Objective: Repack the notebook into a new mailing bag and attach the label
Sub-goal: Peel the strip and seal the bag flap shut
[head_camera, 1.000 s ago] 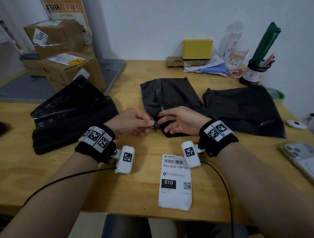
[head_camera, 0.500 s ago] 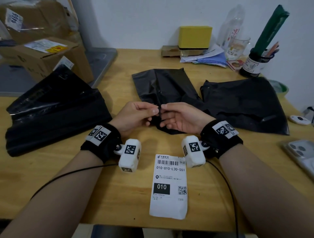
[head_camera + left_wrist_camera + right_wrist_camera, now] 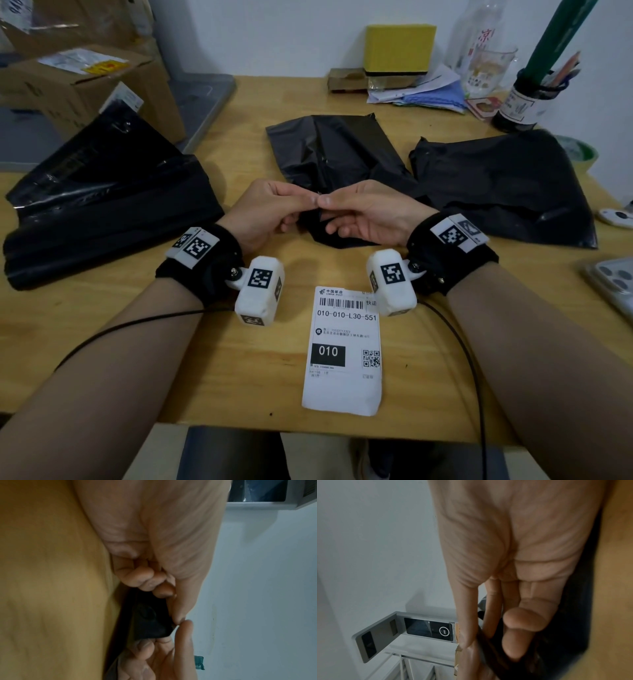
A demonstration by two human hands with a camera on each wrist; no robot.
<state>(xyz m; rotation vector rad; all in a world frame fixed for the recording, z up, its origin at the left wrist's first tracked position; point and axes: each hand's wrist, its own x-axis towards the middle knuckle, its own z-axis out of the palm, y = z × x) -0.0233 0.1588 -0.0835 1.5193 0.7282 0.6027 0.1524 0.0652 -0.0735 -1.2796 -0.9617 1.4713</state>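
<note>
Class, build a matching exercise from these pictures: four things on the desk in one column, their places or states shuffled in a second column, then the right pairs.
Things
1. shipping label
2. middle black mailing bag
3. yellow box
4. phone

Places or states
A. at the back by the wall
B. at the desk's right edge
C. flat at the near edge, between the forearms
D. edge pinched by the left hand and the right hand

Pairs: 1-C, 2-D, 3-A, 4-B

Black mailing bag point(image 3: 337, 154), white label point(image 3: 342, 353)
</note>
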